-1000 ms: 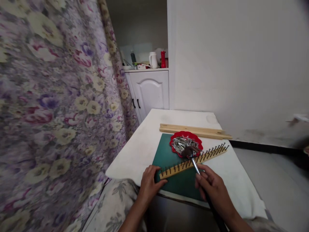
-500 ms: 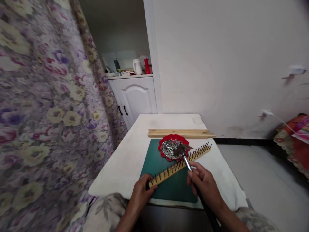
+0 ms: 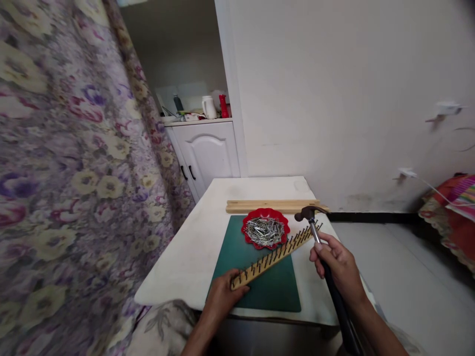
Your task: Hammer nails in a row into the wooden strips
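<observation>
My left hand (image 3: 226, 294) grips the near left end of a wooden strip (image 3: 267, 263), thumb in front and fingers behind. Rows of dark nails stand up along the strip, which slants away to the right over a green mat (image 3: 237, 242). My right hand (image 3: 336, 257) is wrapped round a claw hammer (image 3: 315, 232) just below its dark head, on the shiny neck. The hammer head is above the strip's far right end; its black handle runs down under my forearm. Behind the strip, a red scalloped dish (image 3: 247, 241) holds a heap of loose silvery nails (image 3: 265, 231).
Pale wooden strips (image 3: 269, 206) lie across the back of the white-covered table (image 3: 178, 267). A flowered curtain (image 3: 92, 198) hangs at the left. Beyond are a white cabinet (image 3: 211, 153) and a wall; a colourful cloth (image 3: 451, 212) is at the right.
My right hand has carried the hammer to the right, from over the red dish to the strip's far end. My left hand still holds the strip, whose position has shifted only slightly.
</observation>
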